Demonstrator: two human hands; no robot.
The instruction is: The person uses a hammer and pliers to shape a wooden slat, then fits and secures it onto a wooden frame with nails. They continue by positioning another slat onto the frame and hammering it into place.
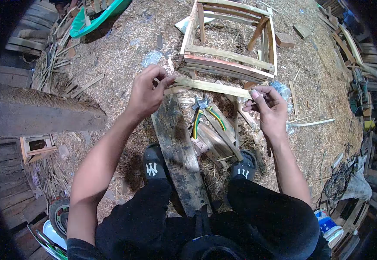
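Between my two hands stretches a thin wooden strip (212, 87), held roughly level just in front of a wooden frame (229, 67). My left hand (148, 89) pinches its left end between thumb and fingers. At the other end, my right hand (270, 106) grips the strip with the thumb on top. Below the strip lie pliers with green and yellow handles (215, 118), resting on scrap wood pieces (214, 138). A worn, dark-stained plank (180, 156) runs from under my left hand back between my legs.
Wood shavings (123, 73) cover the ground. A thick beam (45, 112) juts in from the left. At the back left is a green basin (99, 19); a brick-like block (284, 40) sits right of the frame. Thin sticks (60, 58) are piled along the left.
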